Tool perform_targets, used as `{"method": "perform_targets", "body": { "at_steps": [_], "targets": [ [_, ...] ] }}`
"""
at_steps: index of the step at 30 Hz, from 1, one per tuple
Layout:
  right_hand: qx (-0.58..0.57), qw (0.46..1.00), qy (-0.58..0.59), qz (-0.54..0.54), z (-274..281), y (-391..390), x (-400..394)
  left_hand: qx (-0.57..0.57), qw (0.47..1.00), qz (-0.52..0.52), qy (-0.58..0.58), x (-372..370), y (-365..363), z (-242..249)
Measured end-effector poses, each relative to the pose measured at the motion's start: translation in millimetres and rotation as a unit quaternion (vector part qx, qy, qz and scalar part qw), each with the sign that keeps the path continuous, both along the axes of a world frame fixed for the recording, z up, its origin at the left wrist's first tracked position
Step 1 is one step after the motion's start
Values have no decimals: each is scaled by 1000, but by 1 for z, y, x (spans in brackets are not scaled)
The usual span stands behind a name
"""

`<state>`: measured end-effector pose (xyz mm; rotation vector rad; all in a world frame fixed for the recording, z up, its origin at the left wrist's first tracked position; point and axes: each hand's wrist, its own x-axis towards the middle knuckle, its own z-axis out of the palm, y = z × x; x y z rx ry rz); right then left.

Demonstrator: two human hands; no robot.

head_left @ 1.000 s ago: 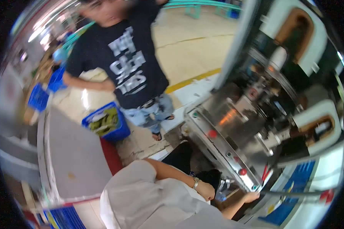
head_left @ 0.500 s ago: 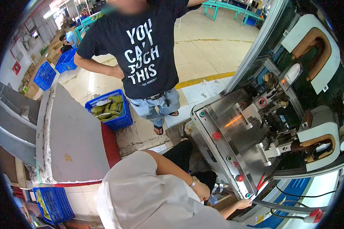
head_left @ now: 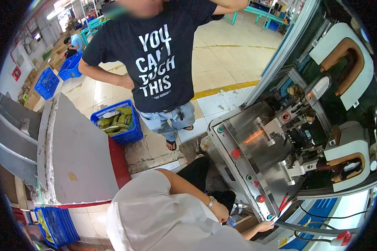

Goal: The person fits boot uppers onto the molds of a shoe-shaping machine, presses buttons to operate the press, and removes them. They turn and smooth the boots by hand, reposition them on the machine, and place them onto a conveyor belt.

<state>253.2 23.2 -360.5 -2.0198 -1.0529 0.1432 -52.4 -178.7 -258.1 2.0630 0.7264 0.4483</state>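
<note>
My left hand, below a wristwatch, hangs low near my dark-clothed leg. Its fingers are hidden. At the lower front corner of a metal machine, my right hand reaches out with fingers extended, touching the edge beside a green button. Just above that hand is a red button, and red-handled tools lie on the panel nearby. On the machine's far side are two white U-shaped plates with brown pads, an upper one and a lower one.
A person in a black T-shirt stands by the machine. A blue crate of green-yellow shoe-shaped pieces sits on the floor, near a grey cabinet. Another blue crate is at lower left. Cables run below the machine.
The standing person's raised arm has bent, bringing the forearm into view near the head. The view has shifted slightly. My hands stay in about the same places.
</note>
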Motion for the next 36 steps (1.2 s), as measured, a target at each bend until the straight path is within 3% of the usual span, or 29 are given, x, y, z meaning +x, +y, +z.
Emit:
{"method": "perform_targets", "body": {
  "at_steps": [4, 36],
  "targets": [
    [-24, 1000, 9, -4, 19, -10, -12, -13, 1000, 0, 3, -1, -2, 5],
    [-3, 1000, 4, 6, 16, -8, -13, -37, 999, 13, -11, -4, -2, 2]
  ]
}}
